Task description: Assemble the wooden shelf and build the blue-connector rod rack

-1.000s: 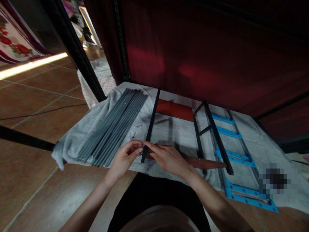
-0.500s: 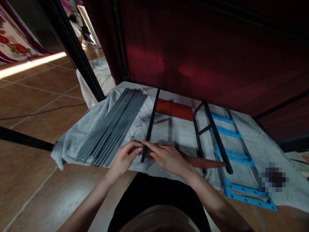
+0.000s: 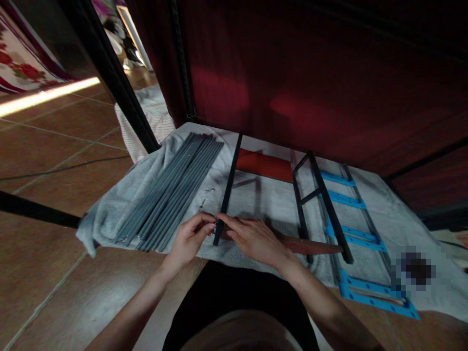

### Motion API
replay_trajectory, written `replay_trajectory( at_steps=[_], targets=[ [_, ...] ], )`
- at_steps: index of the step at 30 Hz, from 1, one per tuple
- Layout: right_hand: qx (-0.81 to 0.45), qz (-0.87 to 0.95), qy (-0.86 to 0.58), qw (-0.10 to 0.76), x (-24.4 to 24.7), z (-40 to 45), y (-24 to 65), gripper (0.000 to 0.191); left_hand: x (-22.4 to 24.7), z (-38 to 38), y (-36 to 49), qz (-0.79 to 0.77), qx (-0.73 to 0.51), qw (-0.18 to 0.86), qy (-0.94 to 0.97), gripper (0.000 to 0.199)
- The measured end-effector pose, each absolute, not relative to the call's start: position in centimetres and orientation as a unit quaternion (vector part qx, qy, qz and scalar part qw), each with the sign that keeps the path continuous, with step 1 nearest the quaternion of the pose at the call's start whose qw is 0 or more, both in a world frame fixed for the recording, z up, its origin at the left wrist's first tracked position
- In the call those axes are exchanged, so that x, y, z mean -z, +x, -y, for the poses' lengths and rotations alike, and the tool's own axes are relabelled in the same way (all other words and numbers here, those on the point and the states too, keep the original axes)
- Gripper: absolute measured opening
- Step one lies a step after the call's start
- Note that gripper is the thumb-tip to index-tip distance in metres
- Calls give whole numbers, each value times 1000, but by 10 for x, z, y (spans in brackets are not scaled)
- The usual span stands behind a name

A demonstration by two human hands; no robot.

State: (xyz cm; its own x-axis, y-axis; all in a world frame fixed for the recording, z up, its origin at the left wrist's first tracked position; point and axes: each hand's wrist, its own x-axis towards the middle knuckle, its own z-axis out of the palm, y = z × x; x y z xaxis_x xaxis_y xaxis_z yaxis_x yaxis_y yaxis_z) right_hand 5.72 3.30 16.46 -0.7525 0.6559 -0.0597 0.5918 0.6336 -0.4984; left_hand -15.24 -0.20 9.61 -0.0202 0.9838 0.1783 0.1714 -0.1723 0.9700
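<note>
My left hand (image 3: 190, 239) is closed in a pinch on a small metal fastener (image 3: 215, 225), mostly covered by the fingertips, against the left side of a black metal bar (image 3: 229, 183). From the other side, my right hand (image 3: 254, 239) reaches over with its fingers stretched out, their tips touching the bar near its close end. Beneath that hand, a reddish-brown board (image 3: 310, 245) runs right to another black frame piece (image 3: 325, 204). Farther back, an orange-red board (image 3: 263, 165) spans between the two black side pieces.
Many grey rods (image 3: 171, 190) lie side by side on the left of the grey cloth (image 3: 98, 214). Small metal parts (image 3: 208, 190) rest beside them. Blue-ended frames (image 3: 376, 292) lie at the right. A dark post (image 3: 120, 87) rises at the left, and dark red fabric (image 3: 292, 73) hangs behind.
Almost nothing differs. The left fingertips and the metal fastener have shifted very slightly; the right hand and the frame hold their place.
</note>
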Motion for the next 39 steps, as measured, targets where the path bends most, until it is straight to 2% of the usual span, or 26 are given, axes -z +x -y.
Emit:
replay_trajectory(
  at_steps=[6,10,14,18,21,27,30,39],
  targets=[
    [-253,901,-346,67,-166,-33,58,56,-94,1,-154,-486,-512,359,611,12],
    [-255,901,-345,62,-167,-33,57,56,-93,1,-158,-486,-508,396,591,18],
    [-255,902,-343,55,-169,-34,57,56,-64,5,-161,-531,-508,422,531,30],
    [-261,902,-339,55,-168,-34,57,56,-26,13,-158,-613,-434,364,551,25],
    [-258,902,-342,54,-167,-33,57,56,-14,16,-153,-626,-366,329,605,27],
    [-248,906,-341,46,-164,-34,58,57,-15,16,-149,-648,-253,283,660,31],
    [-245,907,-339,44,-162,-34,58,57,-16,17,-150,-649,-212,263,681,27],
    [-260,904,-335,49,-163,-34,57,57,-24,11,-155,-625,-217,286,693,25]
  ],
)
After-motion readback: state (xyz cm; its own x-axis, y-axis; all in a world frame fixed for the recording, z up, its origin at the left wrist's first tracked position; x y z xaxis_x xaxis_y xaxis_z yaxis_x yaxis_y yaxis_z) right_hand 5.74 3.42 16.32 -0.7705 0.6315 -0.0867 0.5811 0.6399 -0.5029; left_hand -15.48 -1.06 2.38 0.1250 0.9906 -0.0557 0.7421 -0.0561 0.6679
